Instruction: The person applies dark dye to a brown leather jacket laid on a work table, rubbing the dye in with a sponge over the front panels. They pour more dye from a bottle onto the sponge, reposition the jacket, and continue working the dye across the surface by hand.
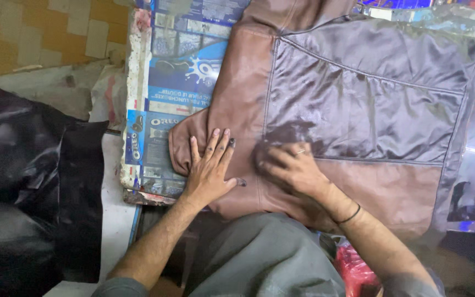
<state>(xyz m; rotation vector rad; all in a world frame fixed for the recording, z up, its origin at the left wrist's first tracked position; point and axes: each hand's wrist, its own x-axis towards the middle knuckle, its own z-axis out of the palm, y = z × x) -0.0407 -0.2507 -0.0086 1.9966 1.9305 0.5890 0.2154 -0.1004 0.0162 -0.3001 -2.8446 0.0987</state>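
A person is pressing a brown leather garment with a dark shiny satin lining panel (pixel 358 104) flat on a desk covered in blue printed packaging sheets (pixel 177 82). The left hand (pixel 210 168) is lying flat, fingers spread and released, on the leather's lower left edge. The right hand (pixel 292 168) is resting just beside it, fingers loosely curled, grasping nothing, seemingly smoothing the seam. Black leather pieces (pixel 34 181) are lying at left; a red bag (pixel 355 272) is sitting near the right forearm.

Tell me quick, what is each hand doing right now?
Left hand: open, flat on the brown leather piece.
Right hand: blurred, fingers curled, pressed on the leather; holding nothing visible.
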